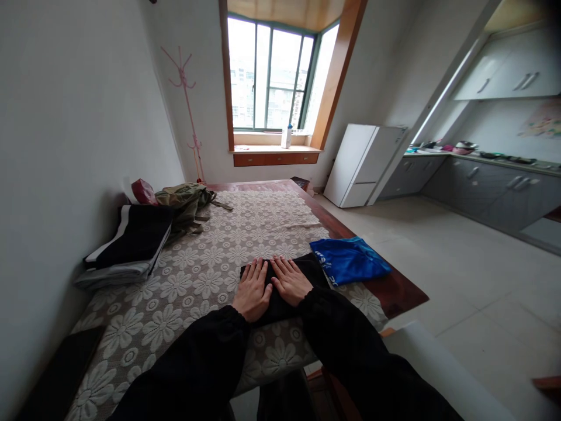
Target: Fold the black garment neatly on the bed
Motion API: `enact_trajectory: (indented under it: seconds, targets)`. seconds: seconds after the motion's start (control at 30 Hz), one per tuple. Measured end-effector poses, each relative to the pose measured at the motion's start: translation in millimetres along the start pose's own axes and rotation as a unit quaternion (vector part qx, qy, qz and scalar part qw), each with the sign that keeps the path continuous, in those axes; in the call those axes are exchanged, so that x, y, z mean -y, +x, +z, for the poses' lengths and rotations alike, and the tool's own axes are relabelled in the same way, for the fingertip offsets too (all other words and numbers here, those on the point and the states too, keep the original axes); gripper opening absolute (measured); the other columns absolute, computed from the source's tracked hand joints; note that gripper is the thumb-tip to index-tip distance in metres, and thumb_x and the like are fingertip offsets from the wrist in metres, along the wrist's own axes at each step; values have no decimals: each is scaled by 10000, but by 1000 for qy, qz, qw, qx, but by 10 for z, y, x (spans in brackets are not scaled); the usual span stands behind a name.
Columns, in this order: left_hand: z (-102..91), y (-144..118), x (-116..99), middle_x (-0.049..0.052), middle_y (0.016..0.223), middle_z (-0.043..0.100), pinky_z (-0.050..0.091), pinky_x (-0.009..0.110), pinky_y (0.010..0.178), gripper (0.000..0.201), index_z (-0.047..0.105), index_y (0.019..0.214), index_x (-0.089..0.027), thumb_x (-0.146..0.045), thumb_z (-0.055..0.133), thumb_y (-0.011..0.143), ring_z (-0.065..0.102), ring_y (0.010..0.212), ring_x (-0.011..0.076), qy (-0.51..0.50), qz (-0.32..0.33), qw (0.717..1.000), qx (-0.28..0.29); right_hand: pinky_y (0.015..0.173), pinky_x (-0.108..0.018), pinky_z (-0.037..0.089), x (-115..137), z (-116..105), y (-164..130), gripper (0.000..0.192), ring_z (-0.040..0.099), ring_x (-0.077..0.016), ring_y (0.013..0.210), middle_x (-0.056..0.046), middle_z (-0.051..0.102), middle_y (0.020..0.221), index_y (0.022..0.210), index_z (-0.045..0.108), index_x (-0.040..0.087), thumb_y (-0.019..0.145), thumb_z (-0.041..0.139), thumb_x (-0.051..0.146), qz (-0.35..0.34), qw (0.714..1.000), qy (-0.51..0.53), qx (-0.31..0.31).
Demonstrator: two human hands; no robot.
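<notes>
Left hand (253, 290) and right hand (290, 280) flat, fingers spread, pressing folded black garment (307, 268); no grip closed. Risk: fold springing open, or dragging floral cloth (193, 280) askew.

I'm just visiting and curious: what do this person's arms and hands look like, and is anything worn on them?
Both arms are covered by long, loose black sleeves that reach to the wrists. The left hand and right hand are bare: no gloves, and no rings, watch or markings show. The fingernails look short and plain.
</notes>
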State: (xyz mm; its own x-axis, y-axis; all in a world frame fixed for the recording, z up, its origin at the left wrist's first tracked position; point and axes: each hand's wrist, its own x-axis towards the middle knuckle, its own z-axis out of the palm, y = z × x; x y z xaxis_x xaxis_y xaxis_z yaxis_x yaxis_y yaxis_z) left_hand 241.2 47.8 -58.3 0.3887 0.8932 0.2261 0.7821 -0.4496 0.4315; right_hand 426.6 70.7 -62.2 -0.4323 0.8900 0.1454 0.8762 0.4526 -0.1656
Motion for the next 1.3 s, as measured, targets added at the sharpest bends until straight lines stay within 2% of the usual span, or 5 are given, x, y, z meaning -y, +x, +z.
enact_trajectory:
  seconds: [0.53, 0.83, 0.97, 1.13, 1.3]
  targets:
    - [-288, -145, 535, 170, 1241, 637, 314, 536, 1199, 247, 606, 923, -194, -440, 594, 901, 408, 1450, 374, -33, -134, 985, -104, 1280, -458, 165, 57, -85, -15, 625, 224, -243, 1572, -79, 312, 1681, 1619, 331, 187, 1043, 344, 428, 22, 1000, 5, 15]
    - [-323, -86, 541, 148, 1241, 670, 300, 513, 1219, 203, 614, 840, -213, -387, 714, 817, 424, 1438, 353, -178, -149, 965, -119, 1211, -517, 330, 139, -303, -138, 425, 377, -290, 1494, -80, 514, 1558, 1373, 644, 270, 998, 450, 231, -66, 975, 117, -178]
    - [-336, -73, 447, 126, 1115, 718, 496, 447, 1027, 262, 582, 938, -215, -439, 693, 858, 659, 1142, 290, -349, -167, 919, -79, 984, -448, 507, 693, -424, -666, 358, 646, -256, 1139, -73, 735, 1144, 1191, 720, 310, 979, 484, 144, -139, 902, 306, -273]
    - [-297, -84, 343, 107, 1136, 737, 585, 352, 768, 608, 431, 1264, -244, -478, 775, 821, 740, 885, 224, -542, -233, 807, -10, 832, -371, 518, 1388, -173, -1196, 186, 689, -225, 919, -68, 745, 975, 1027, 774, 271, 962, 601, 249, -57, 815, 563, -121]
    - [-280, -97, 348, 107, 1123, 755, 600, 377, 856, 951, 241, 1499, -251, -301, 842, 763, 751, 979, 257, -596, -198, 778, 22, 964, -388, 501, 1384, -1, -1188, 404, 685, -257, 1137, -99, 712, 1299, 1230, 724, 228, 846, 738, 350, 140, 507, 849, 40]
